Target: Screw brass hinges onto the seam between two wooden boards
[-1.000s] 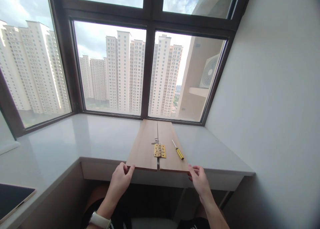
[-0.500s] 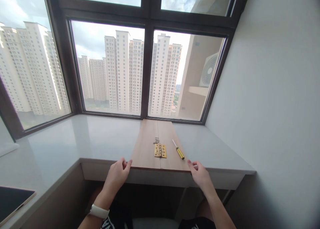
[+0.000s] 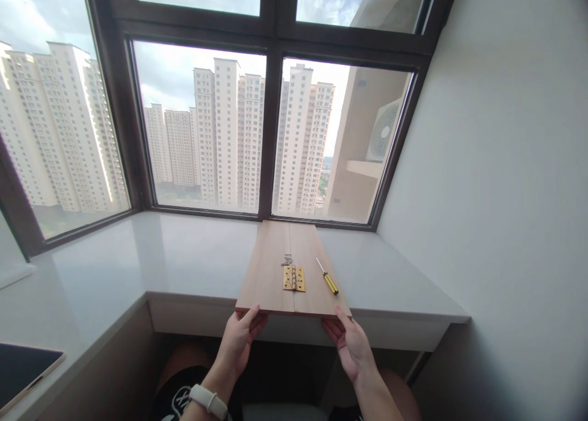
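Two light wooden boards lie side by side on the white sill, reaching from the window to its front edge. My left hand (image 3: 239, 338) grips the near edge of the left board (image 3: 260, 283), thumb near the top and fingers below. The near edge of the right board (image 3: 315, 298) is held by my right hand (image 3: 351, 341) in the same way. A gold hinge (image 3: 294, 279) lies open across the seam. Several small screws (image 3: 286, 260) sit just beyond it. On the right board rests a yellow and black screwdriver (image 3: 329, 282), its tip pointing towards the window.
The white sill (image 3: 193, 255) runs along dark window frames and bends towards me on the left. A dark flat device (image 3: 27, 372) lies at the lower left. A pale wall (image 3: 505, 163) rises at the right.
Both hands have moved inward from the boards' outer corners to their near edge, with fingers now beneath it. The hinge, screws and screwdriver keep their places on the boards.
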Available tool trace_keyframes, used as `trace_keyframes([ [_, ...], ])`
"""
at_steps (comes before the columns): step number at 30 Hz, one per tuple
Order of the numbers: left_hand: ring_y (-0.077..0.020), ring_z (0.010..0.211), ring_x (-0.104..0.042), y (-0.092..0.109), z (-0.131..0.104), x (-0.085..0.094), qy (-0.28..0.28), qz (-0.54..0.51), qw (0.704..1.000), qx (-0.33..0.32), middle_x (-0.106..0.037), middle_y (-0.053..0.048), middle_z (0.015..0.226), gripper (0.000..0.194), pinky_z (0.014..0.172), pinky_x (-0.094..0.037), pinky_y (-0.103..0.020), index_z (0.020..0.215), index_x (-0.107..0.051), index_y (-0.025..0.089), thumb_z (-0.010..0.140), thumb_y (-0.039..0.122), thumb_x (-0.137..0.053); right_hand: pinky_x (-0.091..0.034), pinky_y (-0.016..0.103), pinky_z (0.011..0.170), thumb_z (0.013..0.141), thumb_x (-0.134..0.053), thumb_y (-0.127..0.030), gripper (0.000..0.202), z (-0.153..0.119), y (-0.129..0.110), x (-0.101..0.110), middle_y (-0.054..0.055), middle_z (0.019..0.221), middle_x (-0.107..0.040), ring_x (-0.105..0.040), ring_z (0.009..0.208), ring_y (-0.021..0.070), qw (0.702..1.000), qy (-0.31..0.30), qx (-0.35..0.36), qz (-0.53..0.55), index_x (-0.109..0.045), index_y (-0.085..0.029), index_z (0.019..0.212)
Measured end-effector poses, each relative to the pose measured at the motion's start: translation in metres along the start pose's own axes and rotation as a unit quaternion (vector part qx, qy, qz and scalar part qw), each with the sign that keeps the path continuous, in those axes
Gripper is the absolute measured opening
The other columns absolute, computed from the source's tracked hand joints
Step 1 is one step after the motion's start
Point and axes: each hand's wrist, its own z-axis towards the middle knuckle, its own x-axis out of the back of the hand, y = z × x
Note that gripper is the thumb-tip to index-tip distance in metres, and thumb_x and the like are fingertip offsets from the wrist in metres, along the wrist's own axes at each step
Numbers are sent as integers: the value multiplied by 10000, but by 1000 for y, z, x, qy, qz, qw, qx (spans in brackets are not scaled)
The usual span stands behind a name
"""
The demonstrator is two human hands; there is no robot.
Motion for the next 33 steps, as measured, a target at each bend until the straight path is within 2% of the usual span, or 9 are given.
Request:
trace_keyframes([
  [7,-267,975,-782,-10,6,-6,4,-22,999,-24,-762,-151,1119,518,876,-660,-409,1324,-563,134,865,45,-785,-673,318,682,571,-949,-264,581,7,13,-5,29,964,-793,-781,914,264,998,25,28,42,-656,-196,1067],
  [14,-259,989,-781,-5,-4,-29,-12,-58,998,-24,-771,-123,1096,416,920,-651,-429,1234,-620,151,869,28,-776,-674,321,701,615,-932,-302,624,5,12,-18,31,1031,-784,-776,939,261,998,16,49,34,-642,-220,1160],
  [17,-257,976,-781,-7,-3,-36,-1,-68,997,-20,-768,-122,1109,396,912,-653,-433,1216,-627,152,870,26,-771,-671,321,712,616,-932,-319,631,5,12,-24,25,1025,-780,-771,952,260,998,21,51,36,-634,-225,1165],
  [21,-245,960,-779,-15,3,-35,-3,-77,997,-27,-762,-134,1124,404,899,-653,-413,1240,-617,143,880,6,-739,-668,303,698,611,-919,-323,615,8,13,-22,13,1009,-776,-766,958,252,997,21,68,26,-638,-236,1151],
  [28,-257,1031,-765,-23,5,-33,-24,-55,997,-38,-765,-83,1092,441,911,-648,-378,1260,-619,201,866,70,-767,-664,286,655,608,-922,-319,584,10,13,-12,9,980,-772,-769,930,248,996,15,81,30,-652,-234,1119],
  [33,-245,1017,-766,-30,4,-35,-32,-62,997,-32,-760,-88,1128,448,925,-643,-387,1262,-610,195,864,69,-772,-662,284,691,594,-939,-313,626,8,10,-5,6,978,-778,-768,933,238,996,16,84,39,-658,-220,1146],
])
